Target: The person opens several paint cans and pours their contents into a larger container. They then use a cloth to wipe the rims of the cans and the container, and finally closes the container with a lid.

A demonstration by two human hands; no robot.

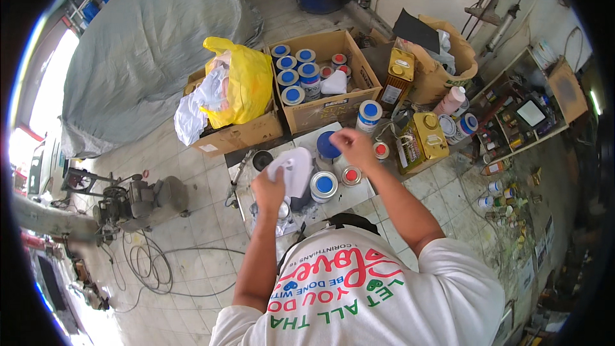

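My left hand [269,187] grips a pale, thin, rounded piece [295,170] by its left side, tilted up over the low work surface. My right hand [356,148] is curled, its fingertips together at the right edge of a round blue lid [328,146]; whether they hold its edge or something small is unclear. Between my arms stand a metal can with a blue cap [323,186] and a smaller can with a red cap [351,175]. A small black cup [261,159] sits left of the pale piece. A dark container below that piece is partly hidden.
Beyond the surface, a cardboard box [323,116] holds several blue- and red-capped cans; another box [237,140] carries yellow and white bags. To the right are a tall blue-capped can [369,115] and gold square tins [423,144]. A compressor [138,198] and coiled hose [154,285] lie left.
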